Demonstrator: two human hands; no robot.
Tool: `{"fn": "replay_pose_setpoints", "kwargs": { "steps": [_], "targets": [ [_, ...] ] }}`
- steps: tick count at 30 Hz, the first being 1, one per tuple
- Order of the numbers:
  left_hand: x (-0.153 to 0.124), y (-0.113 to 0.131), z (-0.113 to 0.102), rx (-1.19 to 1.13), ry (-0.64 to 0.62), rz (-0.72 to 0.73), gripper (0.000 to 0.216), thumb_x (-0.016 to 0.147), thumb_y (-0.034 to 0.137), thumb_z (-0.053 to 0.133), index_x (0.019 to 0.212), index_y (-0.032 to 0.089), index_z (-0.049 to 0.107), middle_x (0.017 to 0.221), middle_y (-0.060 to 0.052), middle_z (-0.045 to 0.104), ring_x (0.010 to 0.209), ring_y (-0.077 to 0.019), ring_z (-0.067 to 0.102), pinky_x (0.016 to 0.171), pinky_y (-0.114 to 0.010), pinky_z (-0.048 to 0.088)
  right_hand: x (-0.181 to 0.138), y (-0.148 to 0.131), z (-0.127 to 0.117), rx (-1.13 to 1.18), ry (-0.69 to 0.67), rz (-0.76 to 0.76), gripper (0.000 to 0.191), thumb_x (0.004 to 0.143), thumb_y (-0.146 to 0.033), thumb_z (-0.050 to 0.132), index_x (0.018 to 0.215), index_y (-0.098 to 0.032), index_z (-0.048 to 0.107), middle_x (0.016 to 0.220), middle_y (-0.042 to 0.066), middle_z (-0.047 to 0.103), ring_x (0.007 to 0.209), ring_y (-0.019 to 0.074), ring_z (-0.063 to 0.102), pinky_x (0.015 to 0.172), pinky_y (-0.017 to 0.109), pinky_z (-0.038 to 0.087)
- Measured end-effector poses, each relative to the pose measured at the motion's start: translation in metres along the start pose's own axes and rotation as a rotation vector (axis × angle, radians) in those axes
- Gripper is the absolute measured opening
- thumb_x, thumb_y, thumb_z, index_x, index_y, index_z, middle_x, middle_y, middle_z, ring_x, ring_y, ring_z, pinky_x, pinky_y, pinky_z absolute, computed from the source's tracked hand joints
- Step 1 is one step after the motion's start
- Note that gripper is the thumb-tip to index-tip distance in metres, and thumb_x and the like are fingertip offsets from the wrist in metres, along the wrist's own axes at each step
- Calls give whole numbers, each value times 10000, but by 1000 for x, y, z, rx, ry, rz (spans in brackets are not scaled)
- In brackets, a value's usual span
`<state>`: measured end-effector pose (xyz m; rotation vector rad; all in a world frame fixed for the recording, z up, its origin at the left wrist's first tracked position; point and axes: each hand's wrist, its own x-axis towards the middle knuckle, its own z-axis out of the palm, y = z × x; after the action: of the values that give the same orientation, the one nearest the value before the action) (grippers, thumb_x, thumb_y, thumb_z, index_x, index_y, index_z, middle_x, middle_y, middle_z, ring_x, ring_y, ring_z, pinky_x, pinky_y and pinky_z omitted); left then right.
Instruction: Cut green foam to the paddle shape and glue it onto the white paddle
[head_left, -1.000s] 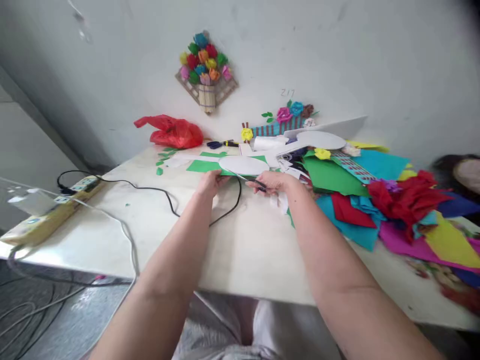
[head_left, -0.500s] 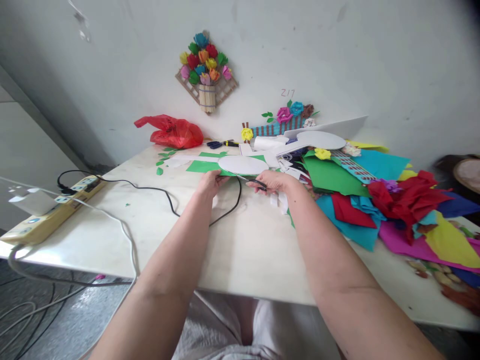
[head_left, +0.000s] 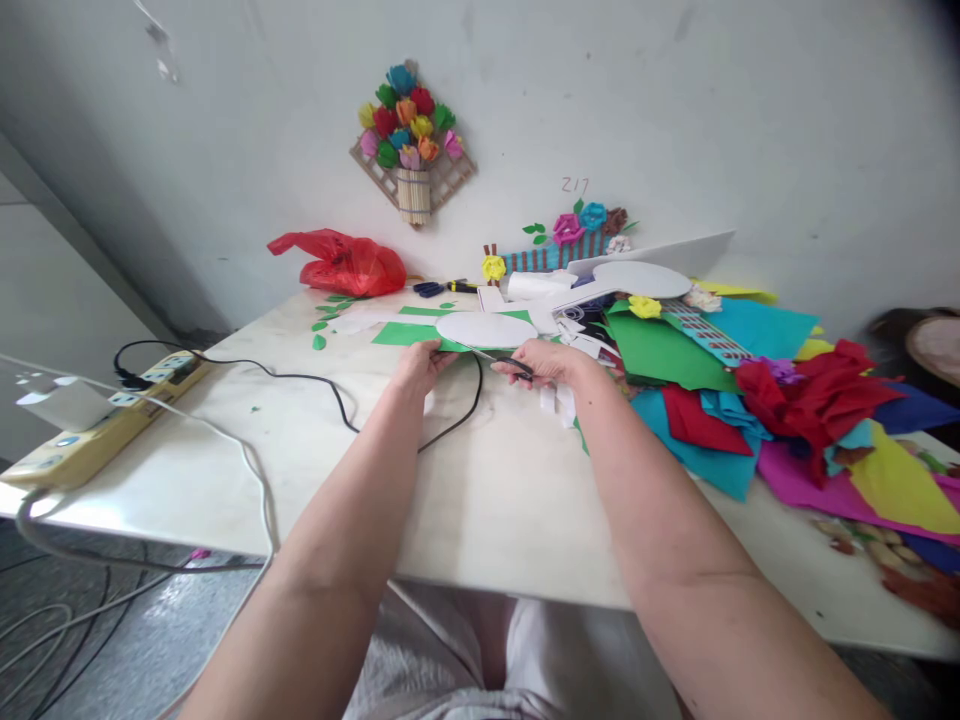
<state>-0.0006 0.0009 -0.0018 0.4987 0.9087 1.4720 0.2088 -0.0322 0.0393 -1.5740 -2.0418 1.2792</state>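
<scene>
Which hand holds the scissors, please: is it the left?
No, the scissors are in the right hand, while the left hand holds green paper.

Operator's body: bare arms, pale loose clothing over the lap.

Left arm (head_left: 341, 530) and right arm (head_left: 637, 480) both uncovered, wrist down to lower edge of view; smooth outline, tapering toward the wrists. Right arm carries a fold line (head_left: 724, 577) near the elbow and a small dark spot (head_left: 589, 402) closer to the wrist. Left hand (head_left: 420, 368) and right hand (head_left: 545, 362) likewise bare; nails too small to make out. Lap: light grey garment (head_left: 420, 665), matte cloth, loose cut, many creases. Thin pale line (head_left: 411, 605) slants across its left part; seam or cord, cannot tell. Hem hidden; trousers or shorts undetermined.
</scene>
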Motion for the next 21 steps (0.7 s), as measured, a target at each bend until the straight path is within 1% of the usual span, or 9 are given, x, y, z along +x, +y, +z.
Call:
{"fn": "replay_pose_setpoints", "kwargs": {
  "steps": [3,9,14,21],
  "targets": [
    [2,-1,-1,-2,-16,3,204,751,-22,489,903,80,577,636,-58,629,580,-171,640,639,-303,589,1,1,0,30,-15,-8,527,697,-632,662,627,-115,587,393,-21,506,267,21,274,290,188,201],
    [1,-3,-1,9,-36,-4,223,757,-12,496,943,72,585,626,-57,627,578,-174,641,677,-316,590,3,2,1,59,-24,-7,547,674,-654,664,622,-116,580,391,-17,512,268,21,287,283,181,210],
    [-3,-3,2,16,-40,-23,224,771,-12,485,943,78,597,636,-63,634,580,-173,642,658,-310,590,-1,-2,4,55,0,11,547,670,-659,661,622,-121,571,393,-19,514,273,19,279,287,180,204],
    [-4,-2,2,26,-20,-28,240,774,-11,485,956,85,610,644,-56,636,592,-171,644,663,-304,590,-4,-9,7,16,46,40,525,685,-639,664,628,-124,576,369,-30,475,280,21,264,296,184,189]
  ]
}}
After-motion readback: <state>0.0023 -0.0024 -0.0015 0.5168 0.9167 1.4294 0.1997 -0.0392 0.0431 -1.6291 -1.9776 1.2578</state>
